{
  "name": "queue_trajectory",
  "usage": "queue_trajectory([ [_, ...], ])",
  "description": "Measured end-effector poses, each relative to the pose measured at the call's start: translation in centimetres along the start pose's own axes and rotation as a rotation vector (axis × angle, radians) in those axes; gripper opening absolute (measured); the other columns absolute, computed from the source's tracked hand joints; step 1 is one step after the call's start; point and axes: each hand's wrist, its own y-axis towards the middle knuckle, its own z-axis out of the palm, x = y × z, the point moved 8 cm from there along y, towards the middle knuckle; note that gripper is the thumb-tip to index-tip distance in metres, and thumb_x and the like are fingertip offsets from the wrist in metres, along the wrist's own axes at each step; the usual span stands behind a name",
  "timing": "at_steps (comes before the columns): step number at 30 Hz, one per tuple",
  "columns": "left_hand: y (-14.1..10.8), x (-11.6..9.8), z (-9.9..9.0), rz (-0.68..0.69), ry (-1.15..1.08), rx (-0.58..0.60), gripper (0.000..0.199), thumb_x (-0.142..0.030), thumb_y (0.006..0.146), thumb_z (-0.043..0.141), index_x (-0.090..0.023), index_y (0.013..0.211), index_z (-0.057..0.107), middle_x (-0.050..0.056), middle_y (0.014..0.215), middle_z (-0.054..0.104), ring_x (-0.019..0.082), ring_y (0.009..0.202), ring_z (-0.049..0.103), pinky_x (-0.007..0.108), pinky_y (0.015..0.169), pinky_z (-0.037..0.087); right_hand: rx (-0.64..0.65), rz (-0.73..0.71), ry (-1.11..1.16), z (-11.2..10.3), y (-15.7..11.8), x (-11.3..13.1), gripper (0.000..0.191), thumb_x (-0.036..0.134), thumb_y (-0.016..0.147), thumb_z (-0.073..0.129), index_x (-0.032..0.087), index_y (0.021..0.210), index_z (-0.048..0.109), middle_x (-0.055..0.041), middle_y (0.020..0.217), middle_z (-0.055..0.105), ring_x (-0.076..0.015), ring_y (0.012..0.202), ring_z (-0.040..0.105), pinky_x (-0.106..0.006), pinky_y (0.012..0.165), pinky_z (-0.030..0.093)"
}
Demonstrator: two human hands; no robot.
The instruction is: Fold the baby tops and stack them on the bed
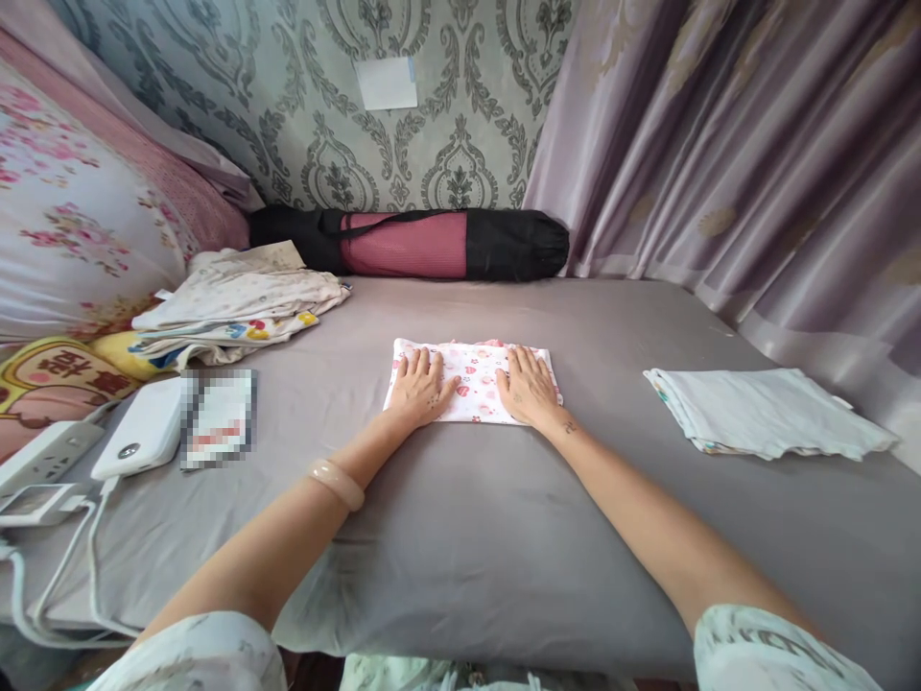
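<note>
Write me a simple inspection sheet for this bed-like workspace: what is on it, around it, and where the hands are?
Surface: smooth grey fabric sheet, slightly wrinkled.
Job's things: white folded cloth with red-pink print, lying flat; pale folded cloth apart, at right.
Clutter: heap of light patterned fabric, white rounded power bank, white plastic power strip; a pixelated item, not identifiable.
Hands: left hand and right hand palm-down on the printed cloth, apart.
Cables: white, at left, running down over the near edge.
Surroundings: grey patterned wallpaper, mauve curtain, black-and-pink fabric roll.
</note>
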Motion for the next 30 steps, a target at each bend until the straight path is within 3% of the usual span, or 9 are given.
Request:
queue_trajectory([
  [5,0.0,0.7,-0.8,0.011,-0.038,0.048,0.061,-0.053,0.097,0.026,-0.014,0.143,0.039,0.017,0.15,0.04,0.031,0.14,0.033,0.05,0.115,0.023,0.062,0.01,0.012,-0.4,0.2,-0.3,0.062,0.039,0.099,0.022,0.003,0.147,0.035,-0.0179,0.155,0.033,-0.0279,0.144,0.026,-0.044,0.117,0.019],
  [9,-1.1,2.7,-1.3,-0.017,-0.053,0.078,0.062,-0.05,0.099,0.021,-0.012,0.146,0.035,0.017,0.155,0.034,0.029,0.145,0.025,0.052,0.117,0.019,0.056,0.031,-0.017,-0.9,0.0,-1.7,0.064,0.04,0.099,0.02,0.001,0.148,0.033,-0.0193,0.157,0.028,-0.0281,0.146,0.022,-0.044,0.119,0.015],
  [16,-2.3,4.3,-0.2,-0.044,-0.135,0.124,0.064,-0.052,0.099,0.022,-0.014,0.149,0.031,0.014,0.159,0.025,0.026,0.148,0.019,0.049,0.118,0.018,0.108,0.045,-0.01,-0.1,-0.3,-2.9,0.063,0.04,0.099,0.022,0.003,0.149,0.033,-0.0181,0.156,0.03,-0.0291,0.145,0.024,-0.046,0.118,0.018],
  [20,-2.6,4.2,-0.9,-0.019,-0.173,0.03,0.061,-0.051,0.098,0.027,-0.016,0.147,0.036,0.012,0.158,0.029,0.025,0.148,0.021,0.049,0.119,0.016,0.083,-0.011,-0.024,-1.3,0.2,-1.3,0.062,0.04,0.1,0.02,0.005,0.149,0.033,-0.0186,0.157,0.028,-0.0297,0.146,0.022,-0.053,0.118,0.01],
  [24,-3.3,3.4,-2.1,0.071,-0.169,-0.092,0.057,-0.048,0.098,0.03,-0.016,0.143,0.042,0.013,0.154,0.036,0.025,0.146,0.026,0.05,0.12,0.012,0.084,-0.157,0.019,-1.4,1.0,1.8,0.061,0.039,0.1,0.019,0.008,0.151,0.032,-0.0131,0.159,0.024,-0.0258,0.147,0.018,-0.051,0.119,0.008],
  [30,-3.2,3.3,-1.8,0.08,-0.192,-0.047,0.051,-0.043,0.098,0.031,-0.018,0.14,0.047,0.012,0.149,0.045,0.026,0.14,0.037,0.053,0.119,0.014,0.091,-0.169,0.048,0.6,1.8,1.9,0.062,0.04,0.099,0.02,0.007,0.151,0.032,-0.0109,0.158,0.029,-0.0234,0.146,0.022,-0.043,0.12,0.011],
])
